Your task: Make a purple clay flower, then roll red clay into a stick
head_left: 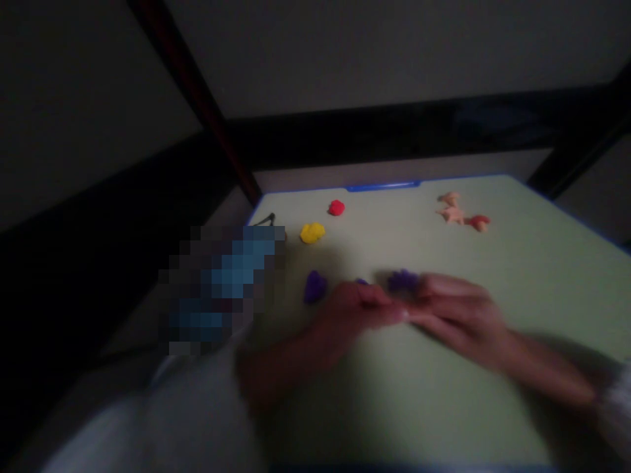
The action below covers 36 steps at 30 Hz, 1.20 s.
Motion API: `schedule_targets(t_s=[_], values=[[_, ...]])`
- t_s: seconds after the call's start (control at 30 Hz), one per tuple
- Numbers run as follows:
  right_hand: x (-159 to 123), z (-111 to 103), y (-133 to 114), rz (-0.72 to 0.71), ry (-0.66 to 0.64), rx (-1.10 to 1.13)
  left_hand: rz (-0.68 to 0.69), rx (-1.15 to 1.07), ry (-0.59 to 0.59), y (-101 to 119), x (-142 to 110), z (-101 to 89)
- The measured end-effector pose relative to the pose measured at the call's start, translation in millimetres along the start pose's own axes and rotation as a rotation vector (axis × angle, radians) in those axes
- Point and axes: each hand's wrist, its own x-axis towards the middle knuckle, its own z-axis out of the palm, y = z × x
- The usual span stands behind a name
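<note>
My left hand (352,309) and my right hand (466,318) meet at the fingertips above the table, both closed in a pinch. Whatever lies between their fingers is too small or too dim to make out. Just behind the right fingers is a bumpy purple lump (401,280), which looks like modelling clay. A second purple clay piece (315,287), roughly heart-shaped, lies left of my left hand. Between these two, a bit of purple (362,282) shows over the left knuckles, mostly hidden.
Farther back on the pale table (493,263) lie a yellow clay lump (312,232) and a red one (336,207). Small peach-coloured shapes (452,214) and a red-and-peach piece (478,223) sit at back right. A blue handle (383,186) edges the table; a pixelated area covers the left.
</note>
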Motion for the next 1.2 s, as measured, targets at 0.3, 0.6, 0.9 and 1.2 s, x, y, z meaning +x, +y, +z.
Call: schedule_targets(t_s=[0.3, 0.6, 0.9, 1.2], values=[[-1, 1, 2, 0.023, 0.006, 0.016, 0.041, 0.062, 0.037, -1, -2, 1.7], [1, 9, 4, 0.116, 0.078, 0.069, 0.058, 0.173, 0.09, 1, -3, 0.4], [0, 7, 6, 0.099, 0.057, 0.078, 0.053, 0.149, 0.115, 5, -6, 2.7], [-1, -1, 6, 0.057, 0.069, 0.041, 0.023, -0.105, 0.042, -7, 2, -0.6]])
